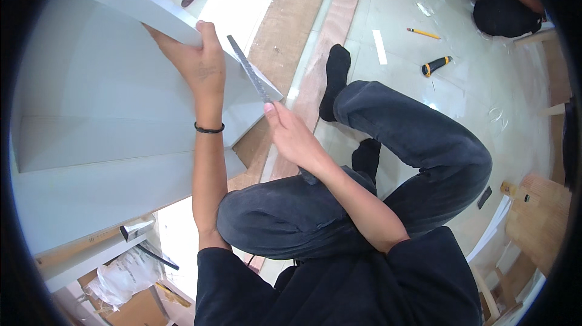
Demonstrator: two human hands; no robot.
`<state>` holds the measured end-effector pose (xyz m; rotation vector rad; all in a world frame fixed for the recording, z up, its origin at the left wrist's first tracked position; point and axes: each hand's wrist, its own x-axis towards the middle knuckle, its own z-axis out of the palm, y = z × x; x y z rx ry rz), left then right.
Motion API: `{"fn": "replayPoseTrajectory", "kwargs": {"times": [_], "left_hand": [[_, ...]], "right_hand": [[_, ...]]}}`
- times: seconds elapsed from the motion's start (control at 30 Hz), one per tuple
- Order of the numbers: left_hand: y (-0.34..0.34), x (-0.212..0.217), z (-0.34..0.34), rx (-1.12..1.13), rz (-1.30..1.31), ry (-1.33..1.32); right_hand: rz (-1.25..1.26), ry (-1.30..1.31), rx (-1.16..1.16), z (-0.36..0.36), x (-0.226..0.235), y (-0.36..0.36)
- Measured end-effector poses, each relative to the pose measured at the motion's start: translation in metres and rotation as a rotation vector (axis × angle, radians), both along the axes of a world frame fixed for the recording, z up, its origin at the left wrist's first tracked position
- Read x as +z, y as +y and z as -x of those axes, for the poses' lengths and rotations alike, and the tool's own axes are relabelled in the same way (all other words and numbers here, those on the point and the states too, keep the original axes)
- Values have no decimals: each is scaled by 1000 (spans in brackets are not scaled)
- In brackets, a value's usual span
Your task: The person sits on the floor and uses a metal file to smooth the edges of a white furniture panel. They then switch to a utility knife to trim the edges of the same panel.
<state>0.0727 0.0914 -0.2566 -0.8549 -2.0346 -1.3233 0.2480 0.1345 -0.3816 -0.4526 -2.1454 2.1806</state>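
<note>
A large white box-like cabinet (91, 83) fills the left side, leaning close to my left leg. My left hand (205, 65) is closed over its upper panel edge, thumb on top, with the other fingers partly hidden behind the board. In my right hand (294, 135) is a long, flat grey metal file (247, 70), its blade pointing up and away to the left. Whitish dust marks the blade, and a dark end shows below my fist. The file's tip is just right of the cabinet edge and seems apart from my left hand.
Wooden boards (291, 35) lie beyond the cabinet. On the tiled floor are a utility knife (435, 66), a yellow pencil (423, 33) and a white strip (379, 47). Another person (506, 4) sits at the far right. A plastic bag (124, 277) and cardboard lie lower left.
</note>
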Motion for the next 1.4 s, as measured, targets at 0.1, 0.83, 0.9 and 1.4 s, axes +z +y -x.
{"fn": "replayPoseTrajectory", "kwargs": {"times": [0.1, 0.83, 0.9, 1.4], "left_hand": [[0, 1, -3, 14, 21, 69], [-18, -148, -51, 343, 253, -375], [-19, -133, -47, 364, 266, -216], [-25, -162, -52, 360, 434, -184]], "right_hand": [[-91, -295, 15, 1, 21, 10], [-85, -99, -256, -51, 25, 61], [0, -178, -263, -64, 46, 73], [-224, 121, -699, -271, 181, 173]]}}
